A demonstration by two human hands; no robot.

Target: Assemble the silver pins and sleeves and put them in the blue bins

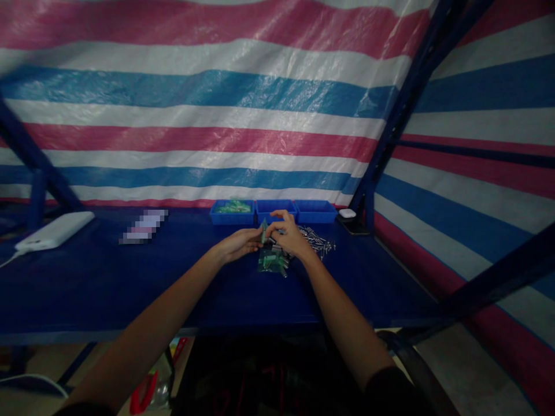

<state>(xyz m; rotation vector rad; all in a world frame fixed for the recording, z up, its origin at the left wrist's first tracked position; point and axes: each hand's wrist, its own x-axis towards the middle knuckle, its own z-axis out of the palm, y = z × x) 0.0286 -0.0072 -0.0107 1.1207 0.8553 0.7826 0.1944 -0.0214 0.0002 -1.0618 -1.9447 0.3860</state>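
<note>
A small clear-and-green plastic bag (264,230) stands between my two hands above the blue table. My left hand (240,245) pinches its left side, fingers together. At its other side, my right hand (287,233) has thumb and forefinger curled against the bag; whether a small part is between those fingertips I cannot make out. Just below lies another small bag (271,261) with green content, with a few metal pieces at its right edge. Beside and partly behind my right hand spreads a pile of loose metal screws or pins (319,242).
Three blue bins stand along the back; the left bin (232,218) holds green bags. A white power strip or bank (56,231) with a cable lies far left, a blurred-out item (144,226) nearer. At right are a phone (357,226) and a white case (347,213).
</note>
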